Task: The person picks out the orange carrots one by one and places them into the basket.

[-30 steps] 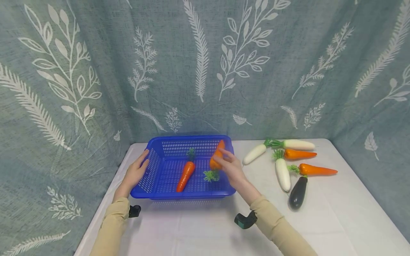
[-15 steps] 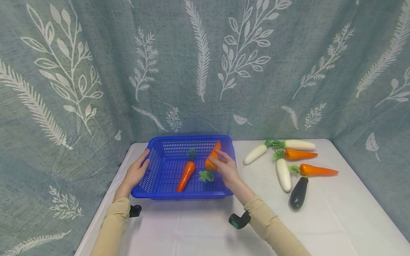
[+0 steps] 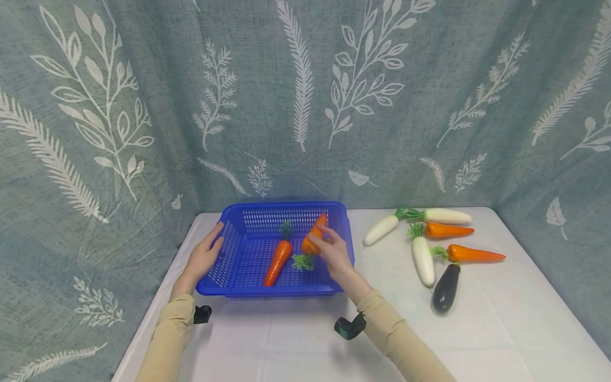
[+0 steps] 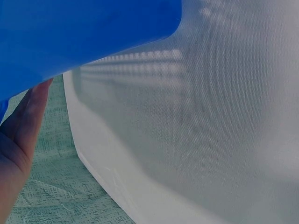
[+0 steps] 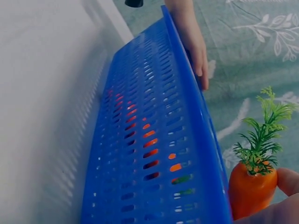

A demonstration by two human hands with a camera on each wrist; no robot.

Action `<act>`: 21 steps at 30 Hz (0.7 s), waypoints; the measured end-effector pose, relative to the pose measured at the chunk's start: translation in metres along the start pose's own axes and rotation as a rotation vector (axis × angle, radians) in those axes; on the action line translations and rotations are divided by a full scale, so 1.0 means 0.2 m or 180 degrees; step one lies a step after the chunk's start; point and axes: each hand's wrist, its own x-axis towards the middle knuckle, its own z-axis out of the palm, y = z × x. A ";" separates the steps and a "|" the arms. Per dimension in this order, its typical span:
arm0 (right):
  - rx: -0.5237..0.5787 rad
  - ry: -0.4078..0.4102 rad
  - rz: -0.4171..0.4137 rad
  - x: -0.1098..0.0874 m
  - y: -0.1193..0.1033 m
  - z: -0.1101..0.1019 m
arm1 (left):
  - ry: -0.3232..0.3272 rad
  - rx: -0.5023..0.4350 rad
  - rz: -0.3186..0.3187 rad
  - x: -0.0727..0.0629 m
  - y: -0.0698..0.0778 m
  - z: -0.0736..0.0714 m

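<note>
Left hand (image 3: 202, 259), fingers pretty straight, touches the left side of the blue perforated plastic basket (image 3: 272, 291). Over the basket's right half, there's a glossy orange carrot with leafy green top (image 3: 307, 245), probably light, stiff, kinda slick; grab the body, not the leaves. Right hand (image 3: 338, 255) is pinching it.
</note>
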 end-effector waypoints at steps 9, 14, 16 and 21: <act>-0.0094 0.0042 0.0094 0.01 0.05 0.03 | 0.0018 -0.0033 0.0037 0.00 -0.01 0.00; -0.0167 0.0046 0.0135 0.02 0.08 0.03 | 0.0034 -0.0054 0.0068 0.01 -0.02 0.01; -0.0150 0.0042 0.0133 0.02 0.09 0.03 | 0.0042 -0.0067 0.0071 0.01 -0.02 0.01; -0.0139 0.0038 0.0146 0.04 0.11 0.04 | 0.0054 -0.0067 0.0080 0.01 -0.02 0.01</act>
